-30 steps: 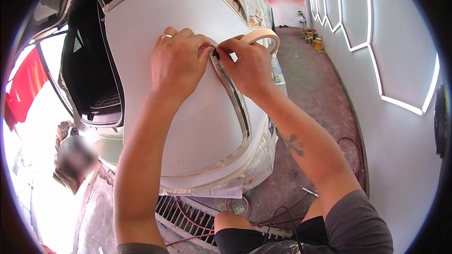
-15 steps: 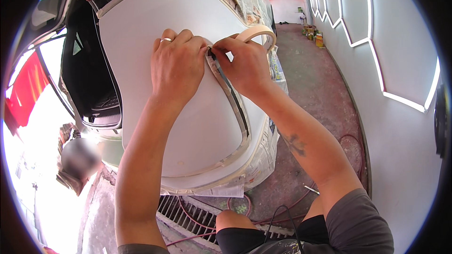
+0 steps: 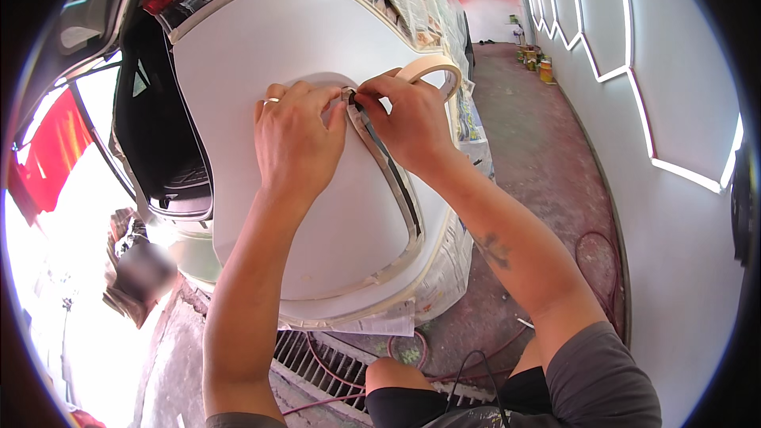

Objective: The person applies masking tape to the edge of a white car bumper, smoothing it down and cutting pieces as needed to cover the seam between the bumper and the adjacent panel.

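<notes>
We're working the tape at its upper end, by our reading: our right hand (image 3: 416, 123) pinches the tape strip (image 3: 392, 170) there, our left hand (image 3: 301, 139) crowds in beside it, whether pinching too we can't tell. Next, we'd judge, calls for careful lining-up and pressing. The strip runs pale and dark down the white panel (image 3: 261, 40), the beige roll (image 3: 432, 63) looping beyond our right fingers.

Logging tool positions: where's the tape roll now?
Head view, right of centre: the tape roll is just beyond the right hand, near the right edge of the white panel.
</notes>
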`<act>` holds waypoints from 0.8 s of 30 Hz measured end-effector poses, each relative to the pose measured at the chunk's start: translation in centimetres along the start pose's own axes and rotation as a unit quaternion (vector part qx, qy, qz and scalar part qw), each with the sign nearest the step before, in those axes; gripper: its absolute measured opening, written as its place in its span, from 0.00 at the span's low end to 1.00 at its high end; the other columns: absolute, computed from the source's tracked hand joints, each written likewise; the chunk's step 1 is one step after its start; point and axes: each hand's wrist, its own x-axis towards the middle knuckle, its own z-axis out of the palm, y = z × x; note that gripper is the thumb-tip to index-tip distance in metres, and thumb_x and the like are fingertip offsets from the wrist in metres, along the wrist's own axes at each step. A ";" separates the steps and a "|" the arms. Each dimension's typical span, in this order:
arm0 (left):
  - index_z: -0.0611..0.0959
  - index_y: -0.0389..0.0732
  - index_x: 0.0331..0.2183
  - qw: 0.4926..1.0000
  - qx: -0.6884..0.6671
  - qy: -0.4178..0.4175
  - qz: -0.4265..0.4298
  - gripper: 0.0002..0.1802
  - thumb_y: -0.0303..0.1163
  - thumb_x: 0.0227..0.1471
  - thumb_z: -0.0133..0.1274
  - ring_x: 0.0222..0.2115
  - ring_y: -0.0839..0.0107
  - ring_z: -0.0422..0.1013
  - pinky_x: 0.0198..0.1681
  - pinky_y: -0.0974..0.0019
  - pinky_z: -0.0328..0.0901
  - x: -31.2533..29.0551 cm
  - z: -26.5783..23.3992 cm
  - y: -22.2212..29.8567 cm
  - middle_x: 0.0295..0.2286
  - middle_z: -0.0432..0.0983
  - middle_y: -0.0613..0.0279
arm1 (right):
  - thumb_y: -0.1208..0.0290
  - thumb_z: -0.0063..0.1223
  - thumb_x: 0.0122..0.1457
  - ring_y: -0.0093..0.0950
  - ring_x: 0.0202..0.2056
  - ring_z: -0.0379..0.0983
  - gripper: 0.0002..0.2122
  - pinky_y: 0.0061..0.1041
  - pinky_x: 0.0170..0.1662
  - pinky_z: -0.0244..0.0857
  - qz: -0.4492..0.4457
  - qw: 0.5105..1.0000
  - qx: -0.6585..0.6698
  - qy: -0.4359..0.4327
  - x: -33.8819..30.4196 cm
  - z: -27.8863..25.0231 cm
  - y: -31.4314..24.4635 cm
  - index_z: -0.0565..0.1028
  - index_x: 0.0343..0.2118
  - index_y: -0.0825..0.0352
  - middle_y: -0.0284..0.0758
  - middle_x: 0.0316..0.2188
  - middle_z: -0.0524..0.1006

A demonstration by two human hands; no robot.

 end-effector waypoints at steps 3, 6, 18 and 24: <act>0.92 0.46 0.40 1.000 0.006 -0.005 -0.004 0.09 0.36 0.59 0.63 0.44 0.61 0.73 0.51 0.57 0.64 0.2 -0.1 0.6 0.35 0.82 0.66 | 0.72 0.62 0.61 0.44 0.33 0.81 0.04 0.41 0.40 0.74 -0.001 1.000 0.008 -0.004 0.1 -0.1 0.3 0.85 0.34 0.63 0.40 0.30 0.84; 0.92 0.46 0.39 1.000 0.013 -0.001 0.001 0.09 0.36 0.59 0.63 0.44 0.61 0.73 0.51 0.57 0.64 0.2 0.0 0.5 0.35 0.83 0.66 | 0.72 0.62 0.61 0.43 0.33 0.82 0.03 0.40 0.40 0.75 -0.003 1.000 0.010 -0.004 0.1 0.0 0.3 0.85 0.34 0.63 0.40 0.30 0.84; 0.89 0.45 0.45 0.998 0.002 -0.053 -0.028 0.14 0.33 0.56 0.61 0.43 0.59 0.73 0.51 0.56 0.63 -0.4 -0.5 1.9 0.36 0.82 0.63 | 0.74 0.63 0.60 0.43 0.35 0.81 0.03 0.40 0.40 0.74 0.019 0.998 0.052 0.002 -0.4 -0.1 0.2 0.85 0.34 0.64 0.40 0.32 0.84; 0.88 0.47 0.48 0.996 -0.019 -0.077 -0.038 0.16 0.31 0.56 0.62 0.45 0.59 0.72 0.56 0.56 0.63 -0.1 -1.1 1.4 0.37 0.81 0.66 | 0.75 0.63 0.59 0.44 0.37 0.80 0.03 0.41 0.42 0.74 0.011 0.998 0.053 0.015 -0.6 0.3 0.2 0.85 0.35 0.65 0.39 0.35 0.84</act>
